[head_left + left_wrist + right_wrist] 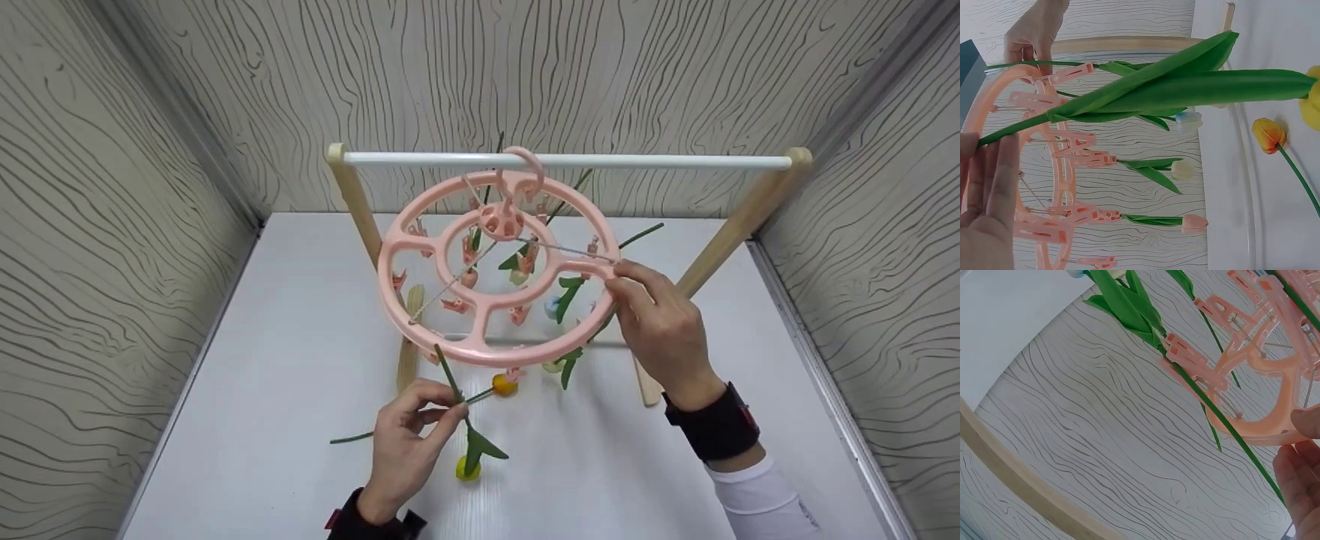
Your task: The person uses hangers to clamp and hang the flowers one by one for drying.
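My left hand (409,442) pinches the green stem of a yellow artificial tulip (469,470) between thumb and fingers, close in front of the hanger's near rim. The tulip's bloom points down and its long leaves (1157,95) spread across the left wrist view. With thumb and fingers, my right hand (666,330) grips the right rim of a round pink clip hanger (480,354). Several tulips hang bloom-down from its clips, among them a blue one (1188,121), a white one (1183,170) and a pink one (1194,224).
The hanger's hook (525,156) goes over the white rod (660,161) of a wooden-legged stand (739,225). An orange tulip (505,385) lies on the white table (300,300), its stem passing behind my left hand. Patterned panels (375,75) enclose the table at the back and sides.
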Available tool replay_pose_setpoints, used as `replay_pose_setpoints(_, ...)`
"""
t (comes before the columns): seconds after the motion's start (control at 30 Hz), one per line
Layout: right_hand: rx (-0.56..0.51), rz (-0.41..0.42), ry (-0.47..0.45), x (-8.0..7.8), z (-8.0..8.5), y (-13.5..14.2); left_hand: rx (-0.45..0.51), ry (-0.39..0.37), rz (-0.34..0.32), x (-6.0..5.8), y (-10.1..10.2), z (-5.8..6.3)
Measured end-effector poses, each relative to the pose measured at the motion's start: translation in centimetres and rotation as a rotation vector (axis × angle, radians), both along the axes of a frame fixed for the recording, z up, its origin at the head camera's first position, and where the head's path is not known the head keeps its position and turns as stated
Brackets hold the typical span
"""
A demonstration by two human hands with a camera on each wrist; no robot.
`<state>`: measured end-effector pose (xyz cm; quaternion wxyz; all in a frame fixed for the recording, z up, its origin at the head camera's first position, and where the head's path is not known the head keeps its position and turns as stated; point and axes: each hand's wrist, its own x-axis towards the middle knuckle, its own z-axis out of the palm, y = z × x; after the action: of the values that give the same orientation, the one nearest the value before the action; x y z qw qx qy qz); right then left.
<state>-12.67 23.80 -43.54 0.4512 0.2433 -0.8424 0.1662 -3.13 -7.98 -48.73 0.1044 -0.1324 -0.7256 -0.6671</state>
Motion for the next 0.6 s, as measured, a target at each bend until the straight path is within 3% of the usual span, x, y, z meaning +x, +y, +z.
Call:
replay_pose_setpoints(0.3,-0.012,0.001,0.018,-0.22,0.02,0.30,-0.012,-0.059,-0.014,-0.01,-0.02,0.13)
replay_pose_setpoints(0.6,-0.013,0.026,0.015,0.12,-0.08,0.43,-0.013,-0.034,-0.015,-0.13,0.06,-0.03)
